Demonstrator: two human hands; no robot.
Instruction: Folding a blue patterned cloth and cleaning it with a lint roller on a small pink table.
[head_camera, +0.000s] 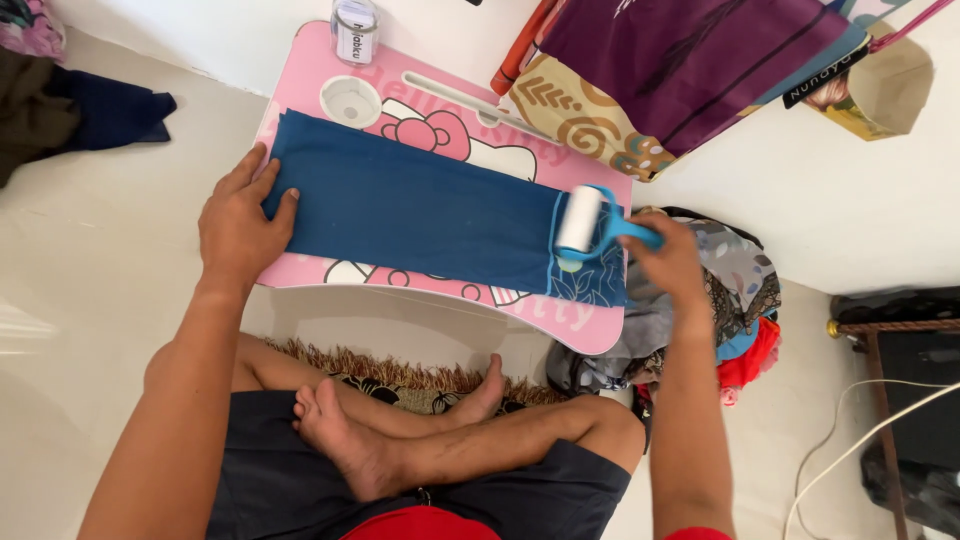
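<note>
Pink lap table (300, 100) stands on the pale floor in front of the person's crossed legs. Folded blue cloth (420, 210) lies flat along the tabletop, covering most of the cartoon print.

Left hand (240, 225): palm down, fingers spread and released, pressing the cloth's left end; fingertips lie on the fabric, the heel of the hand over the table edge.

Right hand (668, 262): fingers clenched around the light-blue handle of a lint roller (580, 222). The white roller drum rests on the cloth's right end, just left of the fingers. The handle's grip is mostly hidden inside the fist.

Pile of mixed clothes (735, 300) sits beside the table's right end, partly hidden behind the right forearm.

Patterned bags (690, 70) at upper right, cut off by the frame top.

Small clear container (355, 30) with a white label at the table's far edge; top cut off. Round cup recess (351, 100) just below it.
</note>
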